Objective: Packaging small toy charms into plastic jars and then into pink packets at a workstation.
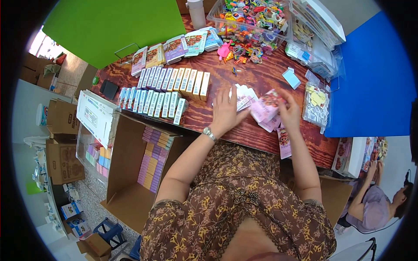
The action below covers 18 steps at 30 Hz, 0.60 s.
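My right hand [290, 114] pinches a pink printed flat carton [266, 107] by its right edge, above the table. More pink flat cartons [284, 143] lie beneath and beside it, one lying over the table's near edge. My left hand [224, 114] rests palm down on the wood-grain table with its fingers spread. Beside its fingertips are several white, partly printed pieces [245, 96], fanned out; the hand covers some of them. Left of that hand stand two rows of small filled-out boxes, purple and orange ones [174, 81] behind, blue and green ones [150, 103] in front.
Flat carton stacks [175, 48] line the back left. A clear bin [213, 18] overflows with colourful small toys. At right sit a light blue box [291, 79] and a tray of pale pieces [316, 99]. An open cardboard box [126, 152] stands below left. Another person [374, 204] works at far right.
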### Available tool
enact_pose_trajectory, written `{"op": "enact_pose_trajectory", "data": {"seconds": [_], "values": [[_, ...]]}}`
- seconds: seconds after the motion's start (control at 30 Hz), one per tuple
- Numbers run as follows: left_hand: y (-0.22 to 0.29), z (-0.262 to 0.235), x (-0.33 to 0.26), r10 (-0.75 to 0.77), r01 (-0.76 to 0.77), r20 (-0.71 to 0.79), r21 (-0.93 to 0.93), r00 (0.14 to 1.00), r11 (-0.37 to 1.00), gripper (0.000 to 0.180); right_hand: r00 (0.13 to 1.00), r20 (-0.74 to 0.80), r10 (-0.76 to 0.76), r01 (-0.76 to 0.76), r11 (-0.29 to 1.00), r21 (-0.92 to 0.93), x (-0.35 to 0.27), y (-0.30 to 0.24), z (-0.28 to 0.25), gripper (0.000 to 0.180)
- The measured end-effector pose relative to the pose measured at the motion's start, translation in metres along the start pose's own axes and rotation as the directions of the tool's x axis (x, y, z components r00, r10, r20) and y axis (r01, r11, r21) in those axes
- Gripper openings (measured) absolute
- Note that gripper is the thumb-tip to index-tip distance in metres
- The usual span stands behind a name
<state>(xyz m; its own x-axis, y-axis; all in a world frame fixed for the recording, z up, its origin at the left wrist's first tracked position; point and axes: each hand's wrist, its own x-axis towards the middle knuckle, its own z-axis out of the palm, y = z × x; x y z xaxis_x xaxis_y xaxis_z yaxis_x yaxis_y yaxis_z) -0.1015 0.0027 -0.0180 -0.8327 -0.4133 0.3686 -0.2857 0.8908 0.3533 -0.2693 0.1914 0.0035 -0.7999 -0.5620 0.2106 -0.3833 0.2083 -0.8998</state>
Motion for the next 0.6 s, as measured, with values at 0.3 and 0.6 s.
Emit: {"op": "enact_pose_trajectory", "data": {"seconds": [0.3, 0.6], "values": [[-0.020, 0.015, 0.006, -0.123, 0.133, 0.104, -0.098, 0.987, 0.986, 0.112, 0.975, 0.048, -0.215, 0.207, 0.823, -0.529, -0.003, -0.013, -0.006, 0.049], [0.018, -0.022, -0.002, -0.274, 0.230, -0.008, -0.520, 0.962, 0.823, 0.071, 0.813, 0.120, -0.569, 0.567, 0.728, -0.385, -0.019, -0.062, 0.049, 0.039]]}}
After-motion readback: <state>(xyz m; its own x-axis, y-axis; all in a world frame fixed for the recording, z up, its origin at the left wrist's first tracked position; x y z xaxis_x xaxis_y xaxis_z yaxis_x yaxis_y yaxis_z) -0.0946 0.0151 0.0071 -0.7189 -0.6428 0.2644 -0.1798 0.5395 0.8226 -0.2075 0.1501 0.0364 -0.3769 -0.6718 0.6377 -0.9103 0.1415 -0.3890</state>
